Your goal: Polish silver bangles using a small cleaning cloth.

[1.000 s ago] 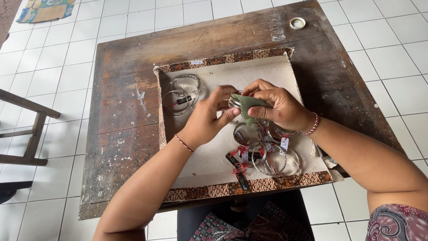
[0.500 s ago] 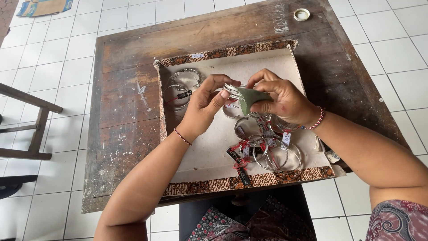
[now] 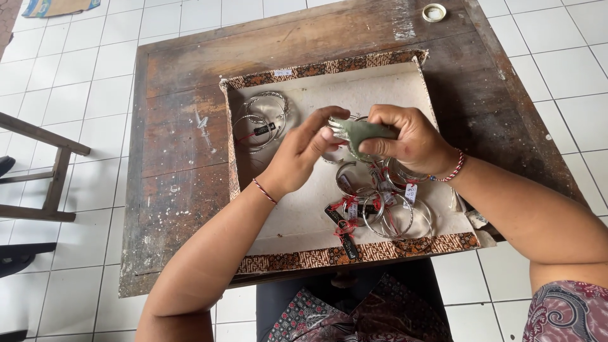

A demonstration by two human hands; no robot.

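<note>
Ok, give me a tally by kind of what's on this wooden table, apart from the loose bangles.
Patterned shallow tray: 1
Groups of silver bangles in the tray, left group and right pile: 2
Green cloth, held between left hand and right hand: 1
Small round lid: 1
Total: 5

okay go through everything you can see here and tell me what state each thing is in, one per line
Left hand: fingertips pinching the bangle's edge.
Right hand: closed around the green cloth.
Bangle: gripped between both hands, mostly hidden.
Tray: flat on the wooden table.
Tagged bangles: lying loose in a pile.
</note>
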